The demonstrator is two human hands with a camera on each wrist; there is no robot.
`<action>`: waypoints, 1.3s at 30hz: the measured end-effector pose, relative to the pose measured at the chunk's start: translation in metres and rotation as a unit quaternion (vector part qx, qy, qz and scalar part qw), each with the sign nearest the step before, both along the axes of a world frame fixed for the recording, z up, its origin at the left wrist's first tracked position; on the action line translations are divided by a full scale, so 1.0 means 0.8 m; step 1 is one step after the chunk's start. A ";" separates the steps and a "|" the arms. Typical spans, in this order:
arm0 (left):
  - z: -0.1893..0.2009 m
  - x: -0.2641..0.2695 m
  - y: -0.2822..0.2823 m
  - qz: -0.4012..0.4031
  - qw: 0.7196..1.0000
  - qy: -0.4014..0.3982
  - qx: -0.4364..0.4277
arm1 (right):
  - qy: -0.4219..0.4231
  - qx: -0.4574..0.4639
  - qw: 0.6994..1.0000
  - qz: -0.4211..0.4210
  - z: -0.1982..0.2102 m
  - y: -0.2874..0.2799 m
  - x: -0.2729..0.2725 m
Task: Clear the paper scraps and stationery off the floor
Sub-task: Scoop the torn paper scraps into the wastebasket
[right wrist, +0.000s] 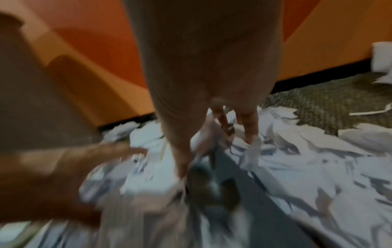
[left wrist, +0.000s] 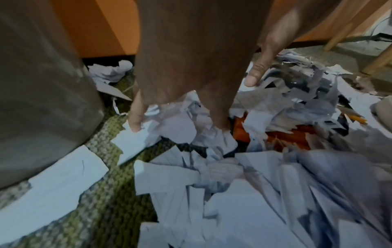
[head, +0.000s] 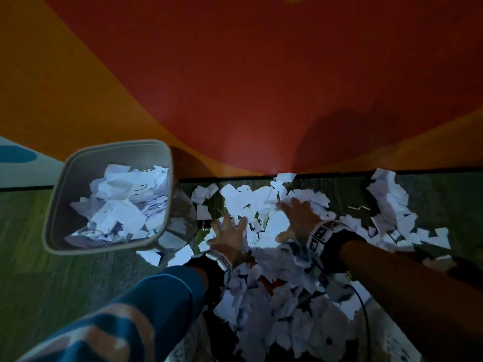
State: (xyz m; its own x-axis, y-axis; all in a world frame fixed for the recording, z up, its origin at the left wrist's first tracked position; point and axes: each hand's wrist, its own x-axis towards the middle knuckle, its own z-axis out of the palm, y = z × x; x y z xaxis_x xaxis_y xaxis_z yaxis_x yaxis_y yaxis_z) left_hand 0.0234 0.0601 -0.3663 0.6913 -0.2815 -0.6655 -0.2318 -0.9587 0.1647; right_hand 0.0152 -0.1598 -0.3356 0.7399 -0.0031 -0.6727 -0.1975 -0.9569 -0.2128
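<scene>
Both hands, left hand (head: pixel 230 237) and right hand (head: pixel 298 219), press spread fingers (left wrist: pixel 135 120) flat on the paper scraps (head: pixel 264 205) heaped on the floor (head: pixel 78 278), with the bin (head: pixel 55 205) standing nearer the left hand.

White paper scraps (head: pixel 264 205) everywhere, torn and crumpled, some with dark markings, heaped thick on the green carpet against the wall's foot. Looser strip of pieces trailing off at the right (head: pixel 389 197). A few flat scraps lying beside the bin's base (left wrist: pixel 63 169). Something orange-red (left wrist: pixel 286 137) half-buried mid-heap, too covered to identify. More scraps piled inside the grey bin (head: pixel 122 202).
</scene>
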 end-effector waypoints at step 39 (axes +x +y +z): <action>-0.033 -0.011 0.094 0.136 0.960 -0.118 -0.216 | -0.113 0.002 0.946 0.303 -0.035 0.113 0.011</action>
State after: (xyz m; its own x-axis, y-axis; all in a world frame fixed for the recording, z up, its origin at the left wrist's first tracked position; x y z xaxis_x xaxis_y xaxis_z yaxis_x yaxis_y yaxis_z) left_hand 0.0145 0.1356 -0.3930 0.8954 -0.2830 -0.3438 -0.0613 -0.8430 0.5344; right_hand 0.0243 -0.0690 -0.3634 0.7302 0.4703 -0.4957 0.4385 -0.8789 -0.1879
